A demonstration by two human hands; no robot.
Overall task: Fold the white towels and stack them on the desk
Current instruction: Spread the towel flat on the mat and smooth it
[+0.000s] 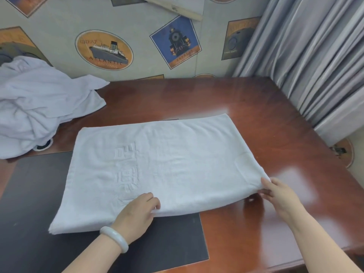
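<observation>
on the reddish-brown tabletop (246, 99), a folded white towel (173, 160) lies flat, its left part resting over a dark mat (29, 213), with an embossed pattern showing on its upper face. the left hand (137, 211), a pale bracelet (114, 238) at its wrist, sits at the towel's near edge, its fingers (155, 203) curled around that edge. the right hand (279, 196) is at the near right corner, thumb on top and fingers tucked beneath, pinching the corner. a crumpled heap of white towels (39, 103) sits at the far left of the tabletop, apart from the folded one. a grey curtain (315, 56) hangs at the right.
</observation>
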